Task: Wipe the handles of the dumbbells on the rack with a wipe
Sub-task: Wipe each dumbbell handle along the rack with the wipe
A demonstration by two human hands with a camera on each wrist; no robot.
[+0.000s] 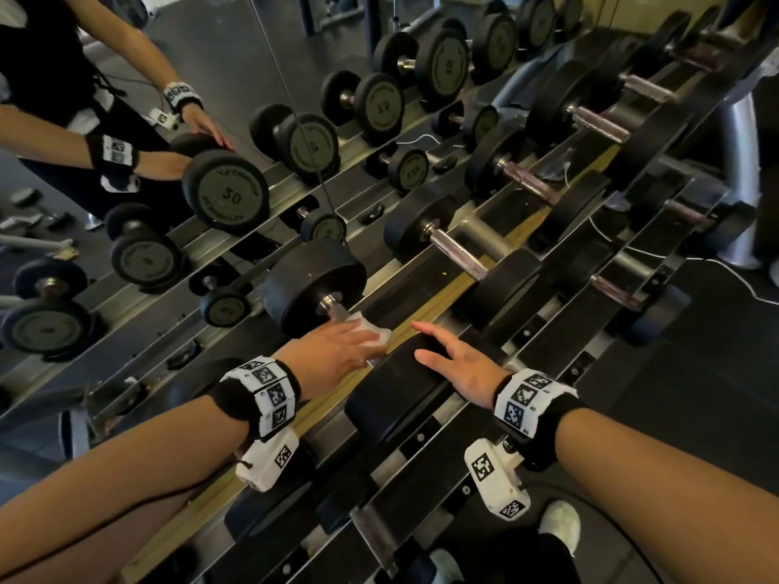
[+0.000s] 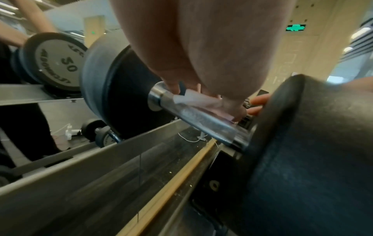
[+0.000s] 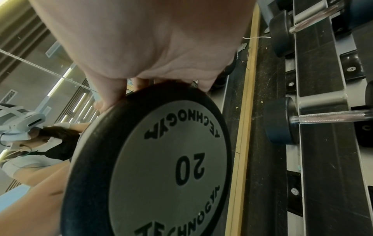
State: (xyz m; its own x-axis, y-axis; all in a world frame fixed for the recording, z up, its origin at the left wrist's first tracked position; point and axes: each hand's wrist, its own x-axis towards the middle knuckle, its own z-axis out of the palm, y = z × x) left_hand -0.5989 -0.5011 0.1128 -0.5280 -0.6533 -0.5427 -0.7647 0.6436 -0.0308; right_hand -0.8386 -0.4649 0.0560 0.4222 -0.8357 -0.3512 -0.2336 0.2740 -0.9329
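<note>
Wiping the nearest handle, mid-stroke.
Left hand (image 1: 333, 351) pinching crumpled white wipe (image 1: 371, 330) on knurled chrome dumbbell handle (image 2: 201, 123); right hand (image 1: 459, 364) splayed, steadying black rubber head (image 1: 396, 398). Next: stroking along.

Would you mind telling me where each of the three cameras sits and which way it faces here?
Head: worn on the head, looking forward and down the dumbbell rack; both forearms show, the left hand pressing a wipe on a handle, the right hand resting flat on a weight head.
Left wrist: under the left hand, looking along the handle at the wipe.
Right wrist: under the right hand, facing the end plate marked 20.
Shared: all three views show this one dumbbell.
</note>
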